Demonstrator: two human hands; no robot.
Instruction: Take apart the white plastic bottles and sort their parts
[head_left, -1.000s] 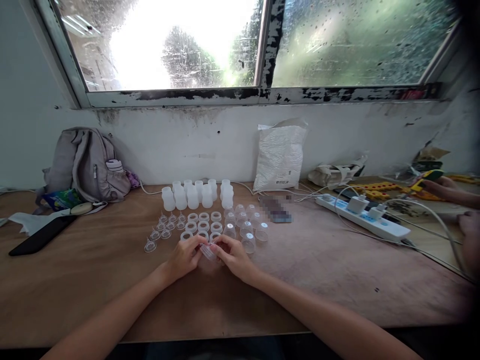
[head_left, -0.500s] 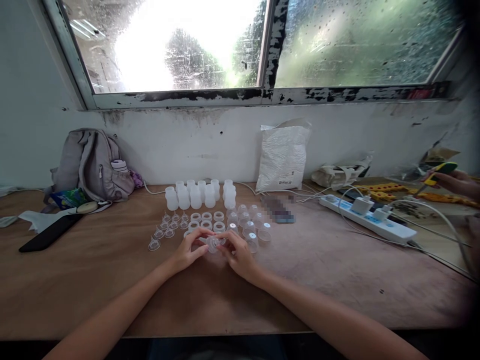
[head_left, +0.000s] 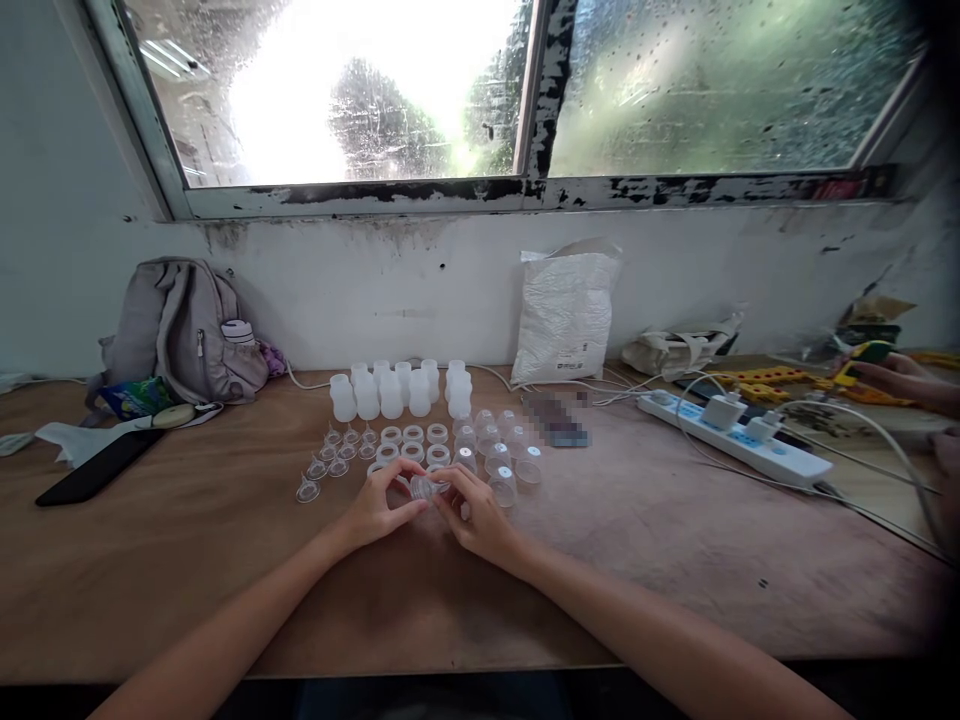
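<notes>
Both hands meet over the table in front of the rows of parts. Between their fingertips is a clear bottle collar with ridged sides [head_left: 422, 487], seemingly with a nipple in it. My left hand [head_left: 379, 503] pinches its left side between thumb and fingers. Closed on the right side of the same piece is my right hand [head_left: 478, 513], which partly covers it. Just beyond lie white collar rings [head_left: 412, 434] in rows, the nearest partly hidden by my fingers. Clear nipples [head_left: 339, 466] are grouped to the left, clear domed caps [head_left: 502, 487] to the right.
Several frosted bottles [head_left: 391, 397] stand behind the rings. A phone [head_left: 566, 432], a white pouch [head_left: 568, 320] and a power strip [head_left: 780, 460] with cables are to the right. Another person's hand [head_left: 911, 380] holds a yellow-and-green tool. A backpack [head_left: 169, 330] and black slab [head_left: 101, 470] are left.
The clear collar has been turned between my fingers, its ridged side now towards the left. My hands stay close together. The other person's hand with the tool has shifted.
</notes>
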